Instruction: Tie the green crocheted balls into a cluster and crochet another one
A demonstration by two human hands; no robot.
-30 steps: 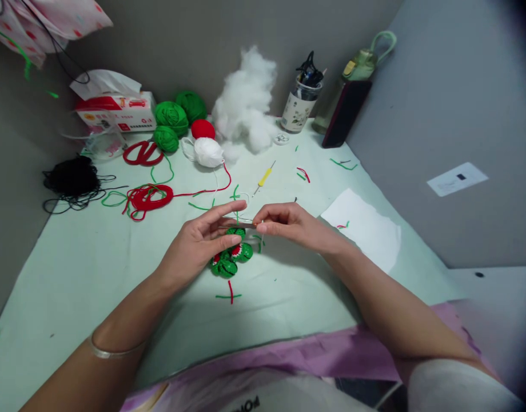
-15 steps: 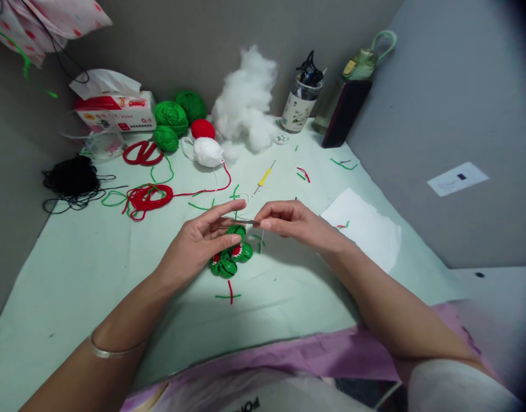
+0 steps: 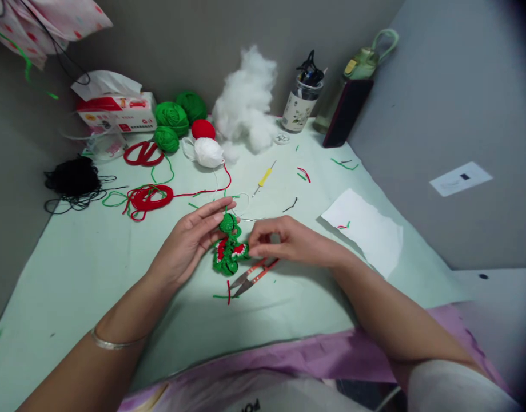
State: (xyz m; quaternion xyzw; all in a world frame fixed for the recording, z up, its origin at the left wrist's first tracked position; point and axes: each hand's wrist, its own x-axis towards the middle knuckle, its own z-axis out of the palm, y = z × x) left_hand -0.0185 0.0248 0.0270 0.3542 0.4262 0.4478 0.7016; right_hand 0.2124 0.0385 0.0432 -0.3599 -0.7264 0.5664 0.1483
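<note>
My left hand holds a small green crocheted piece with red and white parts and black lines, a green ball shape at its top by the thumb. Its fingers are bent around the left side. The fingertips of my right hand are pinched at the right edge of the same piece. Thread snips with orange handles sit under my right hand, blades pointing left; whether the palm touches them is hidden. A thin needle-like length and a loop of white thread show just beyond the fingers.
Behind lie a red yarn coil, green yarn balls, white yarn, red-handled scissors and stuffing. A yellow-handled crochet hook, yarn scraps and white paper are ahead and right. A jar and bottle stand at back.
My right hand has moved down and nearer, from a metal tool and white thread to the crocheted piece. The snips now show below it. The piece has turned in my left hand.
</note>
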